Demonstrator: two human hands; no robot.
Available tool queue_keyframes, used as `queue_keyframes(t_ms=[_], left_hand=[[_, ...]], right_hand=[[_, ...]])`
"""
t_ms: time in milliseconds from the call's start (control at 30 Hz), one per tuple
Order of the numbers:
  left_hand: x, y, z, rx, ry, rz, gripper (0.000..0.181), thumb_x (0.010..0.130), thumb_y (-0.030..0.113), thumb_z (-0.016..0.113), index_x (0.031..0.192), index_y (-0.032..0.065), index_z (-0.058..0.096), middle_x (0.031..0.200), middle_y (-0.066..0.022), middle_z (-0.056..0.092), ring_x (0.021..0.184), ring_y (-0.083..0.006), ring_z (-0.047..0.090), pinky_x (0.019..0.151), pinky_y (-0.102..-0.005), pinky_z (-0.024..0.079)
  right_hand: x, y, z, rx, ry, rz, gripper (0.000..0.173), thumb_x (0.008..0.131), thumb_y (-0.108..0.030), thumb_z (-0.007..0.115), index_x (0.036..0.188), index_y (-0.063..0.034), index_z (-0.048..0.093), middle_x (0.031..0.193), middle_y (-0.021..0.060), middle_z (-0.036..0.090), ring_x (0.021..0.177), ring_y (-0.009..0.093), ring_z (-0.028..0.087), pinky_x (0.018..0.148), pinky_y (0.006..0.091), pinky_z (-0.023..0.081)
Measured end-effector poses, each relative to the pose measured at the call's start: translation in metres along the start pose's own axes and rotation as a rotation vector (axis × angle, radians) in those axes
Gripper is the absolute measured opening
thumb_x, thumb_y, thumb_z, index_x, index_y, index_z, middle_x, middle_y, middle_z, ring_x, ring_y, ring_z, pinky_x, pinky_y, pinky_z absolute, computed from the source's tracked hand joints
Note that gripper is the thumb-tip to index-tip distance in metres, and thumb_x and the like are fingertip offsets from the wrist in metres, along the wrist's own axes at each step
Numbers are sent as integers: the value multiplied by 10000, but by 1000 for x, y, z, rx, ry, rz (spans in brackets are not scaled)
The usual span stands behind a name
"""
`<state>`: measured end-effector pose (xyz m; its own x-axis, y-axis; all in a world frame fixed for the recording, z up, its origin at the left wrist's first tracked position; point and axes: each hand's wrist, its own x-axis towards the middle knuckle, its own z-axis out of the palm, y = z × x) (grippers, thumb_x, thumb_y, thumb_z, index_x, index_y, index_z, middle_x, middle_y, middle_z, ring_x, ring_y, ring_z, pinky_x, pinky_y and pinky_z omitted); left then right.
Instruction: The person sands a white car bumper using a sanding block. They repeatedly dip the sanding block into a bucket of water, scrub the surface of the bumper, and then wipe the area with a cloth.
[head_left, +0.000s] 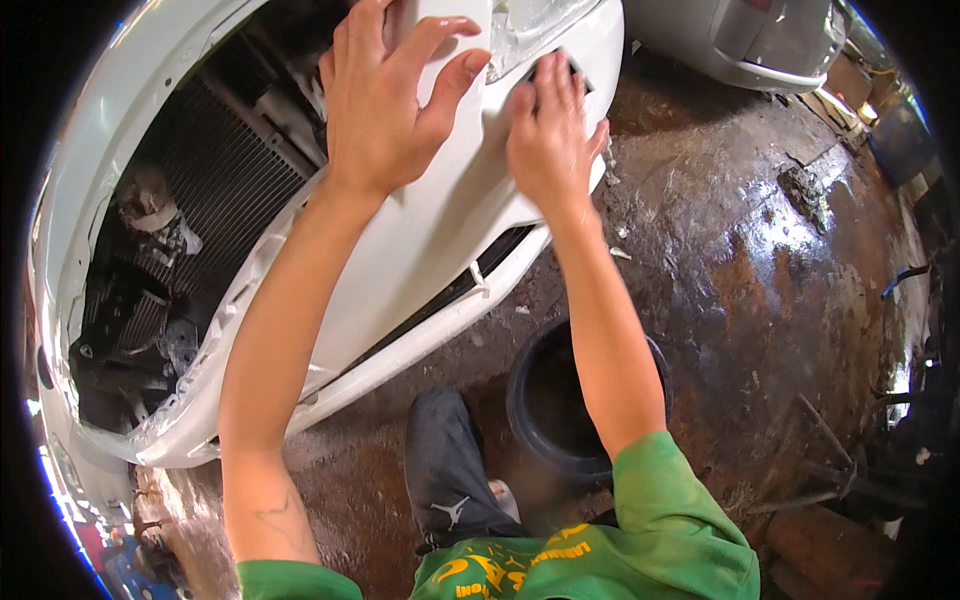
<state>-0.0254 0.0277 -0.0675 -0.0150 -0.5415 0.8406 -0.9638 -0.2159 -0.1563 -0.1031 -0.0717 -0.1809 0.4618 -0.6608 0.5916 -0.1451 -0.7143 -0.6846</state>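
Note:
A white car bumper (420, 240) runs diagonally before me, its painted surface wet in places. My right hand (551, 139) lies flat on its right part, fingers pressing a small dark sheet (587, 84) that looks like sandpaper. Only the sheet's edges show around the fingers. My left hand (386, 101) is over the bumper's upper edge, with thumb and fingers apart and nothing visibly held. Beside the right hand is a headlight (536, 30) with what looks like clear plastic film over it.
Left of the bumper is the open engine bay with a finned radiator (240, 150). A black bucket (525, 420) stands on the wet, stained floor (720, 300) below my right forearm. Another vehicle (750, 45) is at the upper right. A metal stand (844, 480) stands lower right.

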Motion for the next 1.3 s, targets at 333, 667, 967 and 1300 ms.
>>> queue_keyframes(t_ms=[333, 667, 967, 1300], left_hand=[[-2, 0, -1, -3, -10, -14, 259, 899, 317, 672, 1077, 133, 709, 1446, -218, 460, 1334, -398, 438, 1062, -511, 327], [-1, -8, -3, -88, -5, -8, 207, 902, 231, 678, 1046, 83, 695, 1410, -226, 473, 1309, -416, 447, 1085, -503, 355], [-6, -14, -3, 9, -27, 38, 257, 959, 354, 648, 1129, 180, 730, 1448, -166, 472, 1307, -350, 455, 1098, -448, 344], [-2, -6, -6, -4, -12, 30, 241, 947, 354, 661, 1103, 184, 731, 1446, -162, 473, 1300, -369, 451, 1092, -454, 348]], right_hand=[[6, -7, 3, 37, 26, 77, 631, 1010, -370, 436, 1536, -32, 352, 1640, 175, 268, 1509, 392, 253, 1128, 738, 129], [47, 60, -57, -117, 98, 312, 436, 1043, -292, 387, 1382, -67, 543, 1518, 74, 458, 1473, 377, 312, 1100, 691, 273], [-36, 9, 12, 122, 1, -174, 582, 995, -255, 483, 1538, -71, 386, 1634, 160, 302, 1490, 410, 289, 1151, 647, 198], [-56, -13, -1, 32, -106, -123, 635, 985, -326, 484, 1551, -75, 348, 1645, 123, 286, 1510, 419, 231, 1138, 698, 182]])
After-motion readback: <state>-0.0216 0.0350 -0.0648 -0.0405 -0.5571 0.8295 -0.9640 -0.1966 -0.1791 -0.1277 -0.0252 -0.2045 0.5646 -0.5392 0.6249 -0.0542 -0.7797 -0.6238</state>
